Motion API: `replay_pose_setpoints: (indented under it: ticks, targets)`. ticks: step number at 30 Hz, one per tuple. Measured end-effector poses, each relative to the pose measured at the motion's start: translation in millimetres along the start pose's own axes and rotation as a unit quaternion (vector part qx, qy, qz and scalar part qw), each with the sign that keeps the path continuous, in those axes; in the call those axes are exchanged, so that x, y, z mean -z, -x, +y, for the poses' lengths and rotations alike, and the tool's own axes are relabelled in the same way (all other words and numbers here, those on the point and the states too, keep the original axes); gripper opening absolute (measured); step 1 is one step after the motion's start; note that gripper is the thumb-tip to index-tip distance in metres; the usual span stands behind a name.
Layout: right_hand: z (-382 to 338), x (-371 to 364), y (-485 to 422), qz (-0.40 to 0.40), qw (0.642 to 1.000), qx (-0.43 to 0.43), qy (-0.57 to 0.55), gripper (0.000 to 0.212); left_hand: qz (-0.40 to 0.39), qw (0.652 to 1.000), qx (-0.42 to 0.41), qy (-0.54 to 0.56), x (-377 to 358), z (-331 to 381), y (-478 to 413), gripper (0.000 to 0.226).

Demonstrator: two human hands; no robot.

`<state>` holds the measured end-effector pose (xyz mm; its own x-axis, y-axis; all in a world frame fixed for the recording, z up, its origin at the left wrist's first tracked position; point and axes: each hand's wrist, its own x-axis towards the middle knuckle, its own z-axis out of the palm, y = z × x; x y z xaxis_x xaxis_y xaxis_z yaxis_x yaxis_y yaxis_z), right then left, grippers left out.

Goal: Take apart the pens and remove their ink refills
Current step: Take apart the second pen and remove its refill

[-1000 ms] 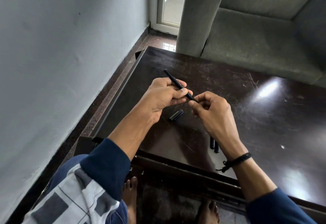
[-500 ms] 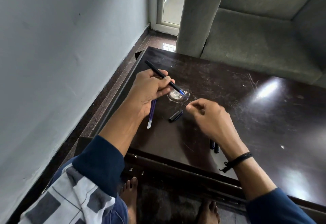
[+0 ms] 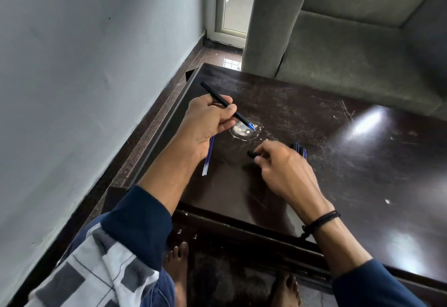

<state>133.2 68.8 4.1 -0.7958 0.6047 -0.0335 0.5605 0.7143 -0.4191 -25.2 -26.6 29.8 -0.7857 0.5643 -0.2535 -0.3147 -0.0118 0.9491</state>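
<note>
Black pen (image 3: 212, 92), blue tip bared, slants across the centre of the frame, gripped in the curled fingers of the person's left hand (image 3: 205, 123) above a scratched dark worktop (image 3: 362, 173). The right hand (image 3: 285, 171), lower right of it, pinches a small black cap (image 3: 251, 154). Blue refills (image 3: 208, 159) lie beneath the left hand; more pens (image 3: 300, 148) rest just beyond the right.

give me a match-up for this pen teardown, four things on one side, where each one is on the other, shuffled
1 black pen
2 black cap
3 ink refills
4 pen bundle

a on the table beyond the right hand
b gripped by the left hand
c on the table under the left hand
d pinched by the right hand

Pairs: 1-b, 2-d, 3-c, 4-a
</note>
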Motion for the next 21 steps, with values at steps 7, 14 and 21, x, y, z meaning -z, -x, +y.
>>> replay_pose_setpoints:
  ticks: [7, 14, 21]
  targets:
    - [-3, 15, -2, 0.095, 0.984, -0.048, -0.143, 0.012, -0.003, 1.0, 0.002, -0.001, -2, 0, 0, 0.014]
    - [-3, 11, -2, 0.11, 0.986, -0.03, -0.121, 0.013, -0.013, 1.0, 0.002, -0.012, -5, -1, 2, 0.014]
    - [-2, 10, -2, 0.11, 0.987, -0.028, -0.114, 0.014, -0.009, 1.0, 0.003, -0.009, -5, -1, 2, 0.015]
